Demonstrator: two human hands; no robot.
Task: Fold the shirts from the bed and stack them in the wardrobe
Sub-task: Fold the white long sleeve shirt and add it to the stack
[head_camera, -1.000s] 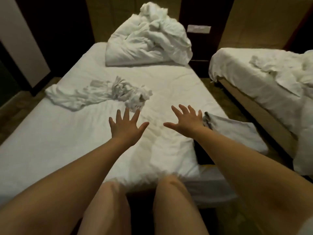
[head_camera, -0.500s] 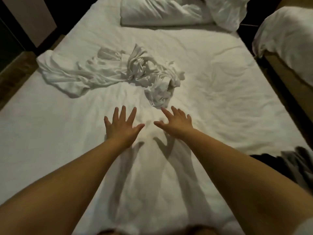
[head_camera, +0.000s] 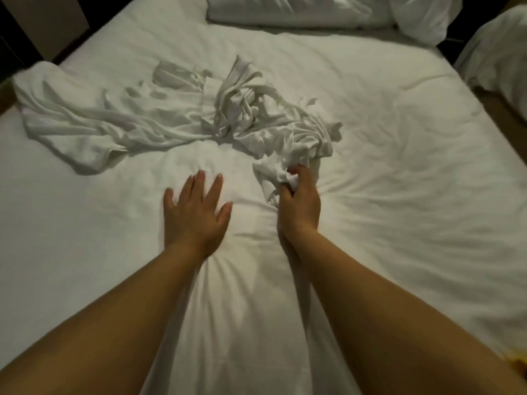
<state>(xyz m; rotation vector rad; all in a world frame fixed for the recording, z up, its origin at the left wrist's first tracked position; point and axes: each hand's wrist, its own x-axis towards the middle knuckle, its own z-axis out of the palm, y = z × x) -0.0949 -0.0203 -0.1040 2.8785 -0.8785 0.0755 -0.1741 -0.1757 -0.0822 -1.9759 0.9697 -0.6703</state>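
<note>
A heap of crumpled white shirts (head_camera: 176, 121) lies across the middle of the bed (head_camera: 399, 172), stretching from the left edge toward the centre. My right hand (head_camera: 299, 201) grips the near right end of that heap, its fingers curled round a bunch of white fabric. Flat on the sheet just left of it, my left hand (head_camera: 196, 212) presses down with fingers spread, holding nothing. How many shirts make up the heap cannot be told.
A bunched white duvet (head_camera: 313, 10) lies at the head of the bed. A second bed (head_camera: 496, 52) with white bedding stands to the right across a narrow gap. Dark floor and a panel (head_camera: 42, 21) sit at the upper left.
I have leaned further over the bed. My right hand reached forward and closed on the near end of the shirt heap; my left hand came down flat on the sheet.
</note>
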